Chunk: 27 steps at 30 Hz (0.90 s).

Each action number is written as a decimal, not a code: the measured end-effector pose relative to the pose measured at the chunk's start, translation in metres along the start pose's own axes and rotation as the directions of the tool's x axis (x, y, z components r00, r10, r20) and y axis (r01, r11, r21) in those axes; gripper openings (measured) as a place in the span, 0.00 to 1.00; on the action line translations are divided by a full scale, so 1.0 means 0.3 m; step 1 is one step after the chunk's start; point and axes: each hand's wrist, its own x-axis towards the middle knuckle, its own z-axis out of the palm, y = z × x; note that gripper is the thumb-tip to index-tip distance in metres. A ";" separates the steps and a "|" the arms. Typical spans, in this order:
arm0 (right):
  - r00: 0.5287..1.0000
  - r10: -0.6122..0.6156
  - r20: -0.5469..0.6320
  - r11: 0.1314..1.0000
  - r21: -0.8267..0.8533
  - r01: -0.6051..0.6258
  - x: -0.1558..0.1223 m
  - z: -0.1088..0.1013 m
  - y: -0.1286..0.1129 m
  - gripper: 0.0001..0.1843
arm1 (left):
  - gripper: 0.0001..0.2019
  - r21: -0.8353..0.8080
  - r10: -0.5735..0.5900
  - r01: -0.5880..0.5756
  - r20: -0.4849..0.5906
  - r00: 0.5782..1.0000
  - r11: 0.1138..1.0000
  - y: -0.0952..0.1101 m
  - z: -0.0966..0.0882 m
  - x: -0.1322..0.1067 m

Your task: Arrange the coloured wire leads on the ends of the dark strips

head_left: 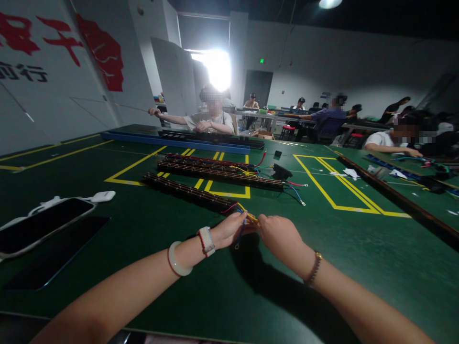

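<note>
A long dark strip [190, 192] lies on the green table, with thin coloured wires coming out of its near end. My left hand [231, 230] is closed round these wires just past the strip's end. A blue wire [241, 235] with a ring terminal hangs below its fingers. My right hand [281, 239] is closed in a fist beside it, gripping the yellow wire [253, 218] between thumb and fingers. The wire ends inside the right hand are hidden. Just beyond, several similar dark strips [222, 173] lie together, with red, yellow and blue wires at their right ends.
At the left lie a phone [46, 224] and a dark flat panel [60, 255]. Yellow tape [355, 208] marks the table [358, 253]. A blue rail [179, 142] runs across the far side, where a co-worker [211, 117] sits. Another long strip [394, 193] lies at right.
</note>
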 end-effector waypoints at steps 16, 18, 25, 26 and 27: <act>0.969 0.248 0.016 0.963 0.106 -0.249 0.140 0.125 0.187 0.09 | 0.12 0.069 -0.172 0.175 -0.046 0.984 0.982 0.028 -0.029 0.010; 0.966 0.255 0.035 0.957 0.132 -0.258 0.148 0.151 0.192 0.10 | 0.12 0.076 -0.171 0.174 -0.045 0.984 0.982 0.026 -0.031 0.013; 0.932 0.127 -0.341 0.991 0.011 -0.131 0.132 0.157 0.181 0.13 | 0.12 0.013 -0.162 0.165 -0.125 0.979 0.986 0.024 -0.014 0.010; 0.914 0.086 -0.396 0.996 0.021 -0.085 0.130 0.156 0.174 0.13 | 0.12 -0.002 -0.162 0.163 -0.103 0.981 0.987 0.024 -0.011 0.009; 0.897 0.033 -0.440 0.999 0.032 -0.021 0.129 0.157 0.166 0.13 | 0.12 -0.015 -0.154 0.154 -0.078 0.985 0.988 0.024 -0.009 0.009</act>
